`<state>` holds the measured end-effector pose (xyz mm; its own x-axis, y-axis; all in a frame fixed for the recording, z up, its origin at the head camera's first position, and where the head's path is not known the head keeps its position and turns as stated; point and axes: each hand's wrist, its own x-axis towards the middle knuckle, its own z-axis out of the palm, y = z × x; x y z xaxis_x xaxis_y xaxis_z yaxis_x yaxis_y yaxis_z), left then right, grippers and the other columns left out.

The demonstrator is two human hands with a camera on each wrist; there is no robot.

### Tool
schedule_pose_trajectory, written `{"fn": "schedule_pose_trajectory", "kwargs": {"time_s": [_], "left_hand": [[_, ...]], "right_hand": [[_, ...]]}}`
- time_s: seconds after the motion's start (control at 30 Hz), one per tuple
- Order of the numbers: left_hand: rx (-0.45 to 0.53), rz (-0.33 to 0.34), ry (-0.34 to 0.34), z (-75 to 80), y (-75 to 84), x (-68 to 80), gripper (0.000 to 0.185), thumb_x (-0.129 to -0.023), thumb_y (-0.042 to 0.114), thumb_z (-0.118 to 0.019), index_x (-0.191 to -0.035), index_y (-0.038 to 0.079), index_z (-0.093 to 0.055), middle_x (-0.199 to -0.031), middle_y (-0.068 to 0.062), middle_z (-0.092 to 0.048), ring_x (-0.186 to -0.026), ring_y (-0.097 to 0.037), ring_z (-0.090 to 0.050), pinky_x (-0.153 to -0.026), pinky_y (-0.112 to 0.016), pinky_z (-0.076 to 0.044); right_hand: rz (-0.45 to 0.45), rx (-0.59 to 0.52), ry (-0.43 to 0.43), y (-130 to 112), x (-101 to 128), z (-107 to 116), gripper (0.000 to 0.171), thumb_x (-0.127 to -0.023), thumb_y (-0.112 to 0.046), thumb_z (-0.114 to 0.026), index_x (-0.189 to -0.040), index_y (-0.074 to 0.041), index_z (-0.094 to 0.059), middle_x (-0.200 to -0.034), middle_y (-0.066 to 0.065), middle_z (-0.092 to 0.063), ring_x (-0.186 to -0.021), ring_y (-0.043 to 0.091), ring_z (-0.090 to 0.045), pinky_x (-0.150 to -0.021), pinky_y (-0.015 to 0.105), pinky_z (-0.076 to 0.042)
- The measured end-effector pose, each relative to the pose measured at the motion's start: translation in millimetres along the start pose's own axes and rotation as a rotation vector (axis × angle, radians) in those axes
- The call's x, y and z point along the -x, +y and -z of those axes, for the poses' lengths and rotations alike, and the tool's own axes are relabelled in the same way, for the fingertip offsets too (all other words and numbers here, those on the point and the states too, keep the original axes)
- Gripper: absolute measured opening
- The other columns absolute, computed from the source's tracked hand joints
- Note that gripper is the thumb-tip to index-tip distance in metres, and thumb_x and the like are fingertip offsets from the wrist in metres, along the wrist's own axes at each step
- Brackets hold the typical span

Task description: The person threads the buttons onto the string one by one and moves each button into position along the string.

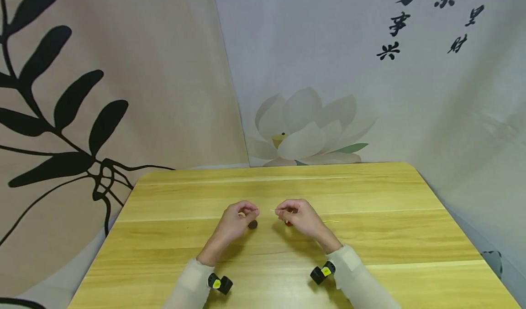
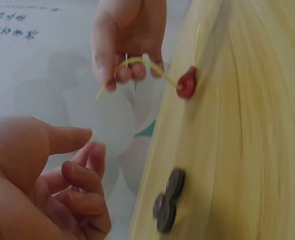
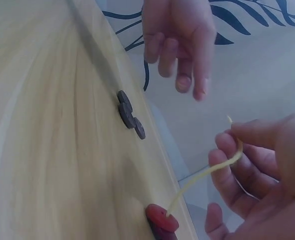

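A thin yellow cord [image 3: 202, 174] is pinched near its tip by the thumb and index finger of my right hand [image 1: 302, 217]. From there it curves down to a red button [image 2: 187, 86] on the table, and its tail lies beyond the button. The right wrist view shows a second, darker red piece partly under that red button. Across from it, my left hand [image 1: 236, 220] hovers with bent fingers and holds nothing visible. Dark brown buttons [image 3: 127, 115] lie in a small overlapping group under the left hand, mostly hidden by it in the head view.
The wooden table [image 1: 390, 240] stretches out around both hands. Behind its far edge hangs a printed cloth [image 1: 312, 71] with a lotus, leaves and writing. Each wrist carries a small black camera, such as the right camera [image 1: 322, 272].
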<state>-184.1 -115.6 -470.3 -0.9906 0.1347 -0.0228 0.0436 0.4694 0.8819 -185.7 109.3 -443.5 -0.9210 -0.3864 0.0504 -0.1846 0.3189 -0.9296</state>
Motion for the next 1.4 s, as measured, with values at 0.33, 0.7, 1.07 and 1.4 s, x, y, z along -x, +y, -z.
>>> {"fn": "schedule_pose_trajectory", "kwargs": {"time_s": [0.33, 0.7, 1.07, 1.4], "left_hand": [[-0.116, 0.104, 0.048, 31.1, -24.9, 1.9, 0.011, -0.095, 0.021, -0.067, -0.102, 0.012, -0.069, -0.091, -0.007, -0.058, -0.062, -0.016, -0.048, -0.053, -0.028, -0.039], [-0.063, 0.164, -0.072, 41.4, -39.5, 3.3, 0.022, -0.094, 0.017, -0.066, -0.113, 0.006, -0.065, -0.093, -0.008, -0.055, -0.066, -0.017, -0.045, -0.057, -0.029, -0.038], [-0.057, 0.171, -0.117, 36.9, -49.6, -1.9, 0.021, -0.094, 0.018, -0.068, -0.111, 0.007, -0.065, -0.087, -0.007, -0.058, -0.074, -0.019, -0.050, -0.064, -0.031, -0.040], [-0.092, 0.149, -0.163, 38.0, -56.3, -9.1, 0.026, -0.095, 0.023, -0.068, -0.115, 0.009, -0.063, -0.080, -0.004, -0.050, -0.065, -0.017, -0.043, -0.060, -0.029, -0.035]], "right_hand": [[-0.048, -0.047, -0.023, 12, -4, 6, 0.012, -0.095, 0.001, -0.059, -0.100, 0.003, -0.071, -0.082, 0.010, -0.068, -0.079, 0.045, -0.062, -0.067, 0.047, -0.056], [-0.129, -0.058, 0.016, 63, -20, 5, 0.017, -0.096, -0.008, -0.063, -0.106, 0.002, -0.070, -0.095, 0.022, -0.069, -0.078, 0.027, -0.065, -0.062, 0.035, -0.054], [-0.178, -0.129, 0.038, 79, -25, 9, 0.015, -0.095, -0.007, -0.063, -0.103, 0.002, -0.071, -0.094, 0.015, -0.070, -0.081, 0.017, -0.065, -0.067, 0.029, -0.055], [-0.235, -0.147, 0.056, 89, -28, 18, 0.017, -0.096, -0.014, -0.063, -0.105, -0.001, -0.070, -0.103, 0.012, -0.070, -0.094, 0.020, -0.064, -0.080, 0.032, -0.048]]}}
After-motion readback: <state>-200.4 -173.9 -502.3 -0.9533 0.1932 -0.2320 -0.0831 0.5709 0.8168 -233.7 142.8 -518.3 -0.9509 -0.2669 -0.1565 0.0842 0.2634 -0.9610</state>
